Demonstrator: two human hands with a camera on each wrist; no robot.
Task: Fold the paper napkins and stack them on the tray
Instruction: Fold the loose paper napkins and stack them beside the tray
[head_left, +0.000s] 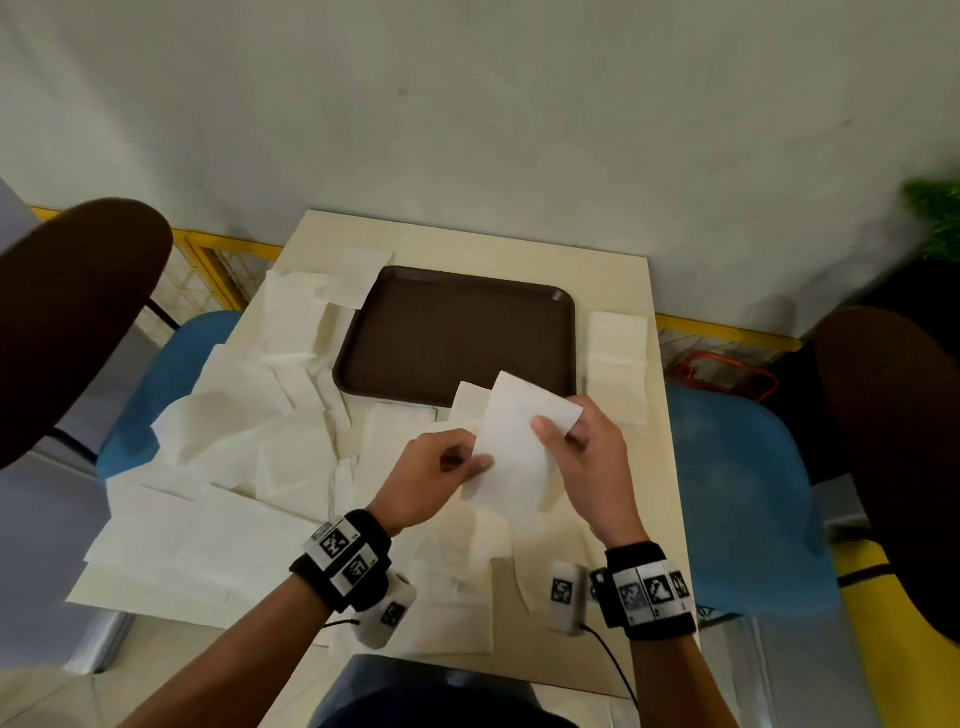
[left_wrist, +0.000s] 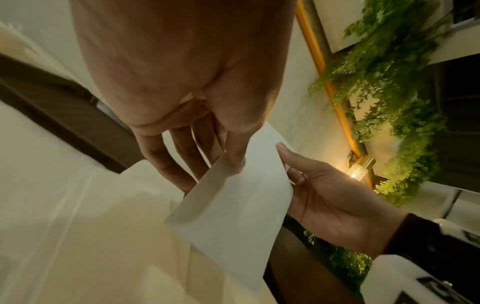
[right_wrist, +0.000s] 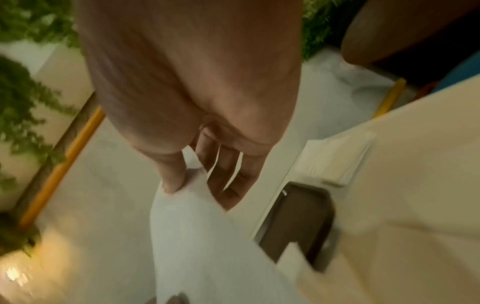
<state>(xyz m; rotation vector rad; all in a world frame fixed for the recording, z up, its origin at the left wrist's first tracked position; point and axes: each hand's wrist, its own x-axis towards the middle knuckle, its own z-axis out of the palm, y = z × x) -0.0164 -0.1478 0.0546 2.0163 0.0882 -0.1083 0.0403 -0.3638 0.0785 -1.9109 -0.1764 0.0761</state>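
A white paper napkin (head_left: 514, 447) is held up between both hands, just above the table's near half. My left hand (head_left: 441, 467) pinches its left edge between thumb and fingers (left_wrist: 233, 156). My right hand (head_left: 576, 441) pinches its right edge, thumb (right_wrist: 174, 176) on top and fingers behind the sheet. The napkin (left_wrist: 233, 209) hangs tilted and lies folded over along one side. The dark brown tray (head_left: 457, 332) lies flat at the table's far middle, with nothing on it. Several loose unfolded napkins (head_left: 234, 415) cover the table's left and near parts.
A small pile of folded napkins (head_left: 618, 364) sits right of the tray. The cream table (head_left: 660, 519) is flanked by blue chairs (head_left: 737, 499). A yellow rail (head_left: 727, 332) and green plants (head_left: 935, 218) stand behind. A lit lamp (left_wrist: 358, 170) glows by the plants.
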